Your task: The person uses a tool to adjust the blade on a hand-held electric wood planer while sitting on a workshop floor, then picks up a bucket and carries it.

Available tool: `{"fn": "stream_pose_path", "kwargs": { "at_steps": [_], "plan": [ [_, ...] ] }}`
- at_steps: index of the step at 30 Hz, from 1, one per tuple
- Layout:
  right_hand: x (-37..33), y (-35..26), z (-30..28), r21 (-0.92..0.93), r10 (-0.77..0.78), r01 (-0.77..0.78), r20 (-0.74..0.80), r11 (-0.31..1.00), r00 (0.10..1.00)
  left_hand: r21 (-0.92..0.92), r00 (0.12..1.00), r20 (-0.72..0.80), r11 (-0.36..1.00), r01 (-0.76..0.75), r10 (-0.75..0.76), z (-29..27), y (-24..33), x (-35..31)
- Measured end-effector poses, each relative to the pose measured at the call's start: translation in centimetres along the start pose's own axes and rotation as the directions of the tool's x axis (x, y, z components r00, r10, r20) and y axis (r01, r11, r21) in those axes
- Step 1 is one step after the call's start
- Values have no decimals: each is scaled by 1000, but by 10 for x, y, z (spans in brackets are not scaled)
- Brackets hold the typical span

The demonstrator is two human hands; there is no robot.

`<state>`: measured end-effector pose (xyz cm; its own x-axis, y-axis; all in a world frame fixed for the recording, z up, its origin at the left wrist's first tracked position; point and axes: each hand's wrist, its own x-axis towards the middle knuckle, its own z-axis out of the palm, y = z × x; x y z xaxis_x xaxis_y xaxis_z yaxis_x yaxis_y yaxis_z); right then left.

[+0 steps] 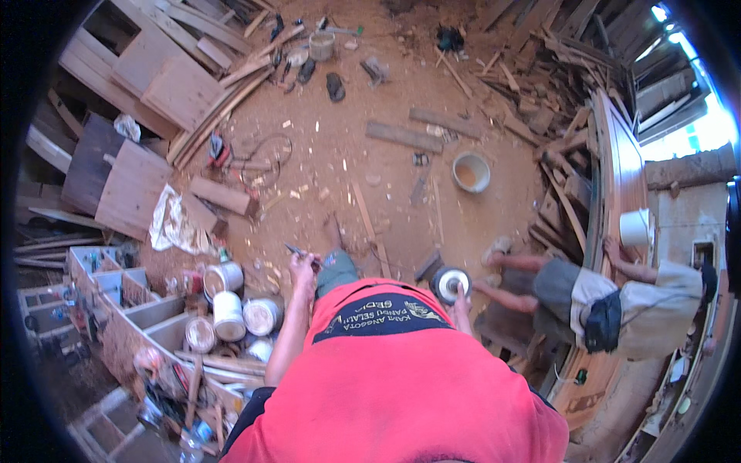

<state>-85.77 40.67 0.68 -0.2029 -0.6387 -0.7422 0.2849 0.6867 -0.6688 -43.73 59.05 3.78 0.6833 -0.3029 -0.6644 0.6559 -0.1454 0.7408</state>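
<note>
My left hand [303, 272] is closed round a small, slim dark object [292, 249] with a pointed end; its kind is too small to make out. On the other side of my body, my right hand [461, 309] grips a round object [449, 282] with a pale top and a dark rim, perhaps a tin. A finger lies across its near edge. Just beyond it is a dark flat block [428, 265]. My bare foot [332, 231] shows on the ground ahead.
At the right a person [602, 309] leans over a long wooden board [624, 154] beside a white bucket [636, 228]. A pail [471, 171] of brownish liquid stands ahead. Paint buckets [228, 315] and a divided shelf [166, 316] are at the left. Planks [405, 136] lie on the ground.
</note>
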Motion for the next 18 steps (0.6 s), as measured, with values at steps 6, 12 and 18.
{"fn": "stream_pose_path", "kwargs": {
  "at_steps": [6, 12, 18],
  "plan": [
    [32, -14, 121, -156, 19, -33, -94, 987, 995, 207, 992, 92, 976, 69, -90, 65, 124, 127],
    [-7, -41, 288, -379, 60, -148, -234, 914, 970, 291, 992, 127, 956, -26, -12, 89, 238, 244],
    [30, -62, 432, -408, 208, -287, -228, 867, 951, 332, 996, 86, 943, -13, -17, 149, 317, 350]
  ]
}}
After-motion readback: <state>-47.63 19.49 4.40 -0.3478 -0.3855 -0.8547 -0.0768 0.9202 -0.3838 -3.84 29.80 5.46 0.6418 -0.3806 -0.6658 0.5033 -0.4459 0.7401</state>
